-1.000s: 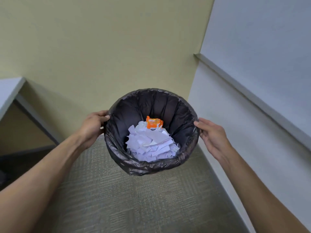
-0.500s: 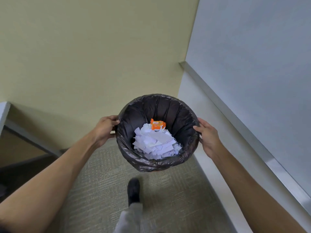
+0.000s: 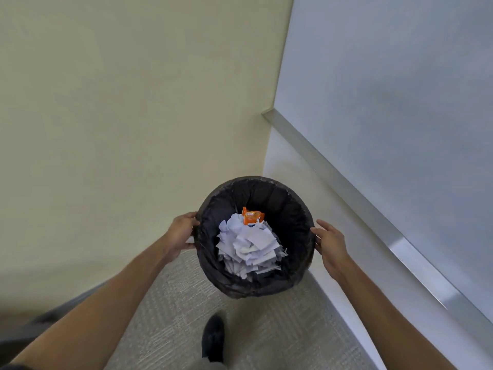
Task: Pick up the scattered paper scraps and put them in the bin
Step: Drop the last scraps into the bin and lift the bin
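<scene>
Left hand (image 3: pixel 181 233) grips 1 bin (image 3: pixel 298 209) at its left rim, fingers curled on the black liner; right hand (image 3: pixel 329 244) is flat & open against the right side. Inside: 1 heap of white paper scraps (image 3: pixel 248 244), too many to count, w/ 1 orange wrapper (image 3: pixel 252 216) at the back. 1 black shoe (image 3: pixel 213 337) on carpet (image 3: pixel 165 316) below.

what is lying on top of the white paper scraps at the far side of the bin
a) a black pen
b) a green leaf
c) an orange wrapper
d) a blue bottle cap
c, since a small orange wrapper rests at the far edge of the pile of white paper scraps inside the black-lined bin.
</scene>
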Available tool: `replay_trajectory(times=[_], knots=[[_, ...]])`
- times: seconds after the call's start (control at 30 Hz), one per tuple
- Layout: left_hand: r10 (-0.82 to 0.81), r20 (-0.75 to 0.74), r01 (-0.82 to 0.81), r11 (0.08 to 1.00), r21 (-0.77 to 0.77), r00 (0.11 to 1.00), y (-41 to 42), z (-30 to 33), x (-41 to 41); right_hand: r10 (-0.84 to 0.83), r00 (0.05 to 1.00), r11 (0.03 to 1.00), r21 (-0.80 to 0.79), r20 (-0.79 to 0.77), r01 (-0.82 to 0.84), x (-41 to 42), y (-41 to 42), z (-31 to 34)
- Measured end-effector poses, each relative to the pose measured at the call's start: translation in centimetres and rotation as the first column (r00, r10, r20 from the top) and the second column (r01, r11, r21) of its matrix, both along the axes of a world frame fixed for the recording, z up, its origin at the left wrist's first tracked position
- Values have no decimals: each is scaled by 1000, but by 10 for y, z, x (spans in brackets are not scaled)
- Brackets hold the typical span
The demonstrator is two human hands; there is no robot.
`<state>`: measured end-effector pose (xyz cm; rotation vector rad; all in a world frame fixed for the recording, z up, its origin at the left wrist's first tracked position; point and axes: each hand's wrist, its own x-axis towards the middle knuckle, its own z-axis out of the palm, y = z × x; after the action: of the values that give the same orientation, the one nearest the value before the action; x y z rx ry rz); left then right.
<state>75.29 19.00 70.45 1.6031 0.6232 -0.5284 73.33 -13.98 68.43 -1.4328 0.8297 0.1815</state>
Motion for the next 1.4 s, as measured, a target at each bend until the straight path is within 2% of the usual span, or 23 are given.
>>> replay_trajectory(times=[0.23,0.43,0.53,0.7,0.9,1.0,1.2,1.4], knots=[[67,-95,-66,998,11,993,-23,-96,85,60,995,998,-13,-84,-61,93,-17,-88],[136,-101,-131,990,59,985,-44,-196,136,156,981,975,-141,-113,-171,157,-24,-185],[105,-114,-96,992,80,988,-45,-251,158,183,971,957,-200,-154,-212,180,-25,-237],[19,-125,-9,997,81,992,-42,-341,195,142,971,964,-195,-191,-179,226,-30,-323],[-82,-98,104,964,246,992,-44,-440,228,132,976,968,-191,-176,-165,258,-34,-410],[-106,-67,119,960,252,992,-48,-471,237,154,974,961,-206,-164,-186,264,-37,-435],[-116,-18,117,957,267,993,-47,-505,248,234,965,960,-130,-121,-249,270,-40,-455],[-158,18,146,945,293,987,-50,-501,245,249,964,958,-125,-92,-260,268,-39,-452]])
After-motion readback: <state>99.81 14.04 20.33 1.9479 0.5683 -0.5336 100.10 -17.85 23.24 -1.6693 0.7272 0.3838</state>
